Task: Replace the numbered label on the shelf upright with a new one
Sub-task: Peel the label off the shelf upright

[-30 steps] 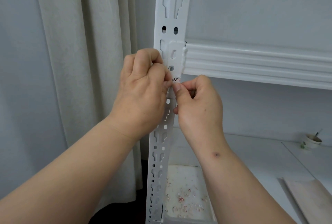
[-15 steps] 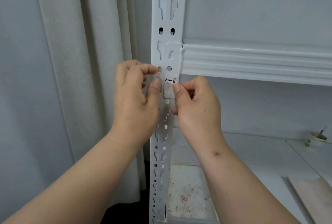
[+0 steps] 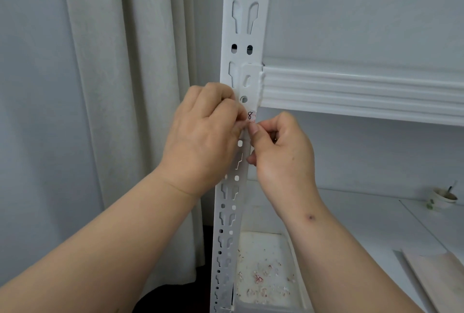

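Two hands, left hand (image 3: pixel 200 137) and right hand (image 3: pixel 281 154), pinch the label (image 3: pixel 251 116) (marked 8) against the upright (image 3: pixel 244 24), each grip clamped.

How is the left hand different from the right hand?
The left hand sits higher on the shelf upright, its fingers covering the left part of the label; the right hand sits lower, below the label. The left hand shows mostly its back, while the right hand shows curled fingers, thumb tip up at the label's lower edge. Both are bare and work at the same small label.
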Demonstrator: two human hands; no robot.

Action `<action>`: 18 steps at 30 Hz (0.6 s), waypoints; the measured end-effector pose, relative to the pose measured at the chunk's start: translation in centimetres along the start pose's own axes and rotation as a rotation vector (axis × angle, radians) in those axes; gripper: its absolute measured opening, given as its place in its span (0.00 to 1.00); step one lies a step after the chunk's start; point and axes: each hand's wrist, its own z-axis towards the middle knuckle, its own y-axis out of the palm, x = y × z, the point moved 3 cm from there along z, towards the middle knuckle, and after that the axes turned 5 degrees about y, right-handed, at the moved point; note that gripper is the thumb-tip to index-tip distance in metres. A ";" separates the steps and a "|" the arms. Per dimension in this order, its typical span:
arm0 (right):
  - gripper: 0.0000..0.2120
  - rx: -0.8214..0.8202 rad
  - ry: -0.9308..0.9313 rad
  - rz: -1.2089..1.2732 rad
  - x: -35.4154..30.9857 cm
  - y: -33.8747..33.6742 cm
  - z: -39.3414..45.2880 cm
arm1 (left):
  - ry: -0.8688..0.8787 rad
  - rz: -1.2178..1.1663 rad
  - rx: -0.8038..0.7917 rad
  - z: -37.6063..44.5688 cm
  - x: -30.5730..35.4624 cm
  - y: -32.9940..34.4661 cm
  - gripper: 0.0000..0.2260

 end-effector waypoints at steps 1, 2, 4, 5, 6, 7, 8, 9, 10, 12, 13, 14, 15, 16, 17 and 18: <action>0.08 0.002 0.000 0.002 0.0 0.0 0.0 | 0.000 0.007 -0.012 0.0 -0.1 0.1 0.04; 0.08 0.004 0.001 0.004 0.0 0.0 -0.1 | -0.010 0.010 -0.023 0.0 -0.2 0.2 0.04; 0.09 0.006 0.004 0.003 0.0 0.0 -0.1 | -0.044 0.007 -0.037 0.0 -0.1 0.4 0.04; 0.09 0.007 0.004 0.004 0.0 0.0 -0.1 | -0.064 0.003 -0.042 0.0 0.0 0.5 0.03; 0.09 0.010 0.005 0.010 0.1 -0.1 -0.2 | -0.091 -0.009 -0.041 -0.1 0.1 0.5 0.03; 0.09 0.015 0.005 0.014 0.1 -0.1 -0.2 | -0.127 -0.031 -0.032 -0.1 0.2 0.5 0.02; 0.09 0.017 0.007 0.011 0.2 -0.2 -0.3 | -0.177 -0.066 -0.015 0.0 0.3 0.3 0.02; 0.09 0.017 0.010 0.006 0.2 -0.4 -0.3 | -0.248 -0.113 0.006 0.0 0.3 0.1 0.01; 0.09 0.016 0.014 0.009 0.3 -0.5 -0.4 | -0.341 -0.165 0.031 0.2 0.3 -0.4 0.02; 0.08 0.017 0.028 0.027 0.4 -0.7 -0.5 | -0.580 -0.279 0.063 0.1 0.0 -1.1 0.08; 0.07 0.016 0.037 0.041 0.5 -0.8 -0.5 | -0.706 -0.356 0.068 -0.2 -0.1 -1.2 0.09; 0.07 0.008 0.048 0.059 0.4 -0.8 -0.7 | -0.817 -0.447 0.075 -0.6 -0.2 -1.2 0.09; 0.06 -0.004 0.059 0.080 0.3 -0.8 -0.8 | -0.903 -0.542 0.083 -1.0 -0.1 -1.2 0.08; 0.05 -0.022 0.076 0.108 0.2 -0.7 -0.9 | -0.964 -0.620 0.086 -1.4 0.2 -1.3 0.07; 0.05 -0.041 0.096 0.137 0.1 -0.6 -1.1 | -1.003 -0.679 0.083 -1.6 0.5 -1.3 0.07; 0.04 -0.057 0.116 0.159 0.0 -0.5 -1.2 | -1.025 -0.726 0.077 -1.8 0.9 -1.2 0.06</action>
